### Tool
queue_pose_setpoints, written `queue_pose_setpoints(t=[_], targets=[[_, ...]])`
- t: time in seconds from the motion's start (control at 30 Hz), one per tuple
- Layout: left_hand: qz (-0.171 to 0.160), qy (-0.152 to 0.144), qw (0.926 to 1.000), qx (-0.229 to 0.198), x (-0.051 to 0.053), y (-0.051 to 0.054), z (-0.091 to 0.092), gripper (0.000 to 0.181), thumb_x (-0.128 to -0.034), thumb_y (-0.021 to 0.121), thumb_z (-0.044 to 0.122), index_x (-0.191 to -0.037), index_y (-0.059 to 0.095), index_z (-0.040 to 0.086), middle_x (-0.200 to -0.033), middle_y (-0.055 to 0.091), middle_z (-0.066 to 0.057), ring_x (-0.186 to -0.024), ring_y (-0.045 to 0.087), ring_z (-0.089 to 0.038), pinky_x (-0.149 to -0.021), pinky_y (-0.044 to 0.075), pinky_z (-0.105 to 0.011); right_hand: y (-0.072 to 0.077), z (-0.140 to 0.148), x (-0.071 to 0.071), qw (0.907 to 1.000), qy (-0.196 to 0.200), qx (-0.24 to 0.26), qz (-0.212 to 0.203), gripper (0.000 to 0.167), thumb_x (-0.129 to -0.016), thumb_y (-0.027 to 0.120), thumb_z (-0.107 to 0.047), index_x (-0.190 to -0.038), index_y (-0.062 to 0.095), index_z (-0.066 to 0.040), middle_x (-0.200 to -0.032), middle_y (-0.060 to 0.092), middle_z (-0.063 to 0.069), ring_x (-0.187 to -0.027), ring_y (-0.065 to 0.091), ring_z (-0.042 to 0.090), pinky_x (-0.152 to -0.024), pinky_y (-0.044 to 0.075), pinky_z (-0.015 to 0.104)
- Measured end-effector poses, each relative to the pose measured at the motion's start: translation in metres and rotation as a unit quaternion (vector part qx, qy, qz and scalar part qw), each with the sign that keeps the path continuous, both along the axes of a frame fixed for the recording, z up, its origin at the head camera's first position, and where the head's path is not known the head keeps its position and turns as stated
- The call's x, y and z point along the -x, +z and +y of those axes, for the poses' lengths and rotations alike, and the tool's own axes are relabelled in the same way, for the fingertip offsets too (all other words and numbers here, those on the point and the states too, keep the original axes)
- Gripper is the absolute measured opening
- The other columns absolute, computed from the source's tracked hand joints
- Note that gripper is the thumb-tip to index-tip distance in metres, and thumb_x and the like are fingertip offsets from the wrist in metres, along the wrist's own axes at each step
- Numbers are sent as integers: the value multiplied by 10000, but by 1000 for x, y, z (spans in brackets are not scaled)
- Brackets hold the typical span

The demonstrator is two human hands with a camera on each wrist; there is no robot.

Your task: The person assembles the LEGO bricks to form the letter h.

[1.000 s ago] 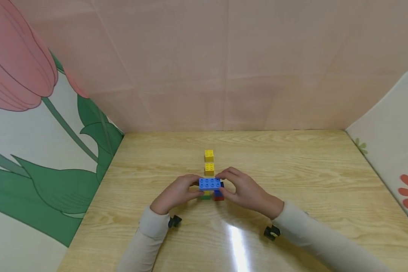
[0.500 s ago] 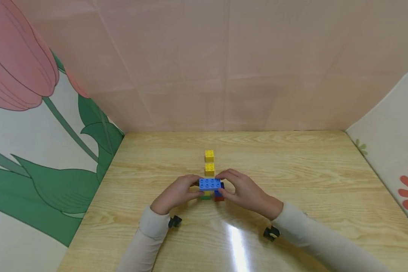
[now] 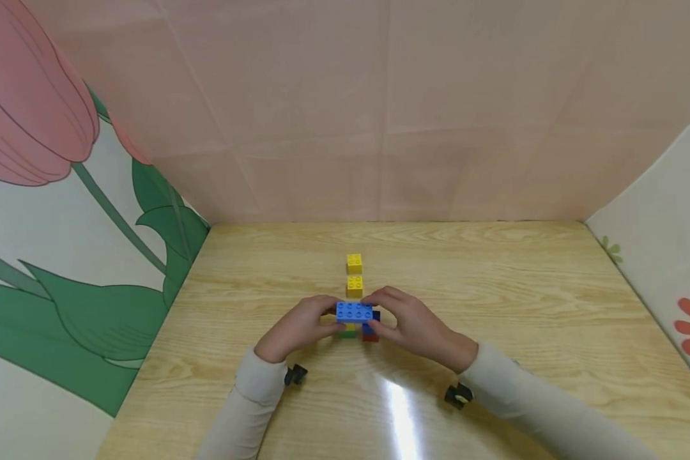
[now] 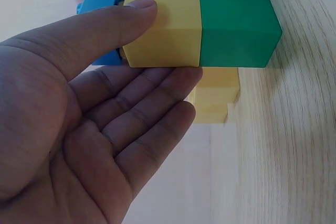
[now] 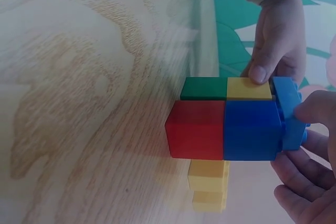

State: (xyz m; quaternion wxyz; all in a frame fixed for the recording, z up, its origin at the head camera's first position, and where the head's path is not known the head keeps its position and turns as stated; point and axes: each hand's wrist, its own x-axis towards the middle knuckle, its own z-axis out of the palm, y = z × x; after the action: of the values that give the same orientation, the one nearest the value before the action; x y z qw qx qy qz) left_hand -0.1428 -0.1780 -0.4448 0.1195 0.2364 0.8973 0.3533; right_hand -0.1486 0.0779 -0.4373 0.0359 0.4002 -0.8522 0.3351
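A light blue eight-stud brick (image 3: 354, 311) lies across two short stacks standing side by side. The left stack is a yellow brick (image 4: 165, 30) over a green brick (image 4: 239, 30); the right one is a dark blue brick (image 5: 252, 129) over a red brick (image 5: 195, 129). My left hand (image 3: 301, 322) pinches the yellow brick, its thumb on the near face and fingers behind. With thumb and fingers on its right end, my right hand (image 3: 420, 326) pinches the light blue brick. In the right wrist view that brick looks slightly tilted, with a narrow gap above the dark blue one.
Two separate yellow four-stud bricks, a nearer one (image 3: 354, 287) and a farther one (image 3: 354, 263), stand in line behind the stacks on the wooden table (image 3: 494, 287). A pink backdrop (image 3: 379, 128) rises at the table's far edge.
My right hand has shifted very slightly to the left on the light blue brick. The left hand and the other bricks look the same.
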Motion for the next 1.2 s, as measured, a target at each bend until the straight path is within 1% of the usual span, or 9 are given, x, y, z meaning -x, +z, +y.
queue_pose_setpoints(t=[0.27, 0.53, 0.67, 0.83, 1.1, 1.2], targets=[[-74, 42, 10000, -23, 0, -1, 0, 272, -917, 705, 243, -1179, 654, 189, -1142, 651, 89, -1111, 593, -108, -952, 497, -381, 0, 0, -1, 9999, 48, 4, 98, 322, -906, 707, -244, -1206, 631, -156, -1157, 593, -41, -1014, 618, 159, -807, 555, 327], [-48, 4, 10000, 4, 0, -2, 0, 283, -922, 699, 239, -1196, 649, 189, -1153, 648, 89, -1113, 590, -107, -954, 493, -367, 0, 0, -3, 9997, -40, -98, 214, 322, -898, 714, -244, -1198, 628, -160, -1155, 589, -42, -1011, 617, 148, -806, 545, 280], [-14, 15, 10000, 11, 0, -1, 0, 290, -924, 696, 239, -1204, 649, 176, -1152, 649, 79, -1110, 592, -111, -954, 494, -380, 0, 0, -3, 9997, -63, -66, 229, 329, -885, 728, -224, -1189, 623, -156, -1139, 593, -29, -990, 618, 151, -787, 557, 309], [-69, 60, 10000, 27, 0, 0, 0, 305, -928, 692, 235, -1220, 642, 164, -1163, 647, 62, -1113, 591, -119, -957, 493, -397, -1, 0, -4, 9998, -61, -41, 171, 319, -889, 720, -225, -1183, 619, -155, -1125, 589, -27, -955, 622, 167, -756, 570, 351], [-48, 31, 10000, 50, 0, -1, 1, 279, -926, 694, 226, -1193, 647, 159, -1143, 652, 52, -1098, 599, -124, -950, 498, -403, 1, -2, -4, 9992, -98, -297, 245, 350, -893, 712, -244, -1222, 626, -162, -1149, 571, -34, -976, 619, 172, -790, 548, 278], [-14, 12, 10000, 57, 0, -2, 1, 256, -925, 695, 232, -1169, 649, 166, -1125, 655, 57, -1087, 601, -118, -945, 501, -397, 2, -2, -3, 9988, -96, -408, 262, 361, -898, 705, -252, -1240, 623, -167, -1167, 560, -34, -985, 605, 156, -808, 541, 269]])
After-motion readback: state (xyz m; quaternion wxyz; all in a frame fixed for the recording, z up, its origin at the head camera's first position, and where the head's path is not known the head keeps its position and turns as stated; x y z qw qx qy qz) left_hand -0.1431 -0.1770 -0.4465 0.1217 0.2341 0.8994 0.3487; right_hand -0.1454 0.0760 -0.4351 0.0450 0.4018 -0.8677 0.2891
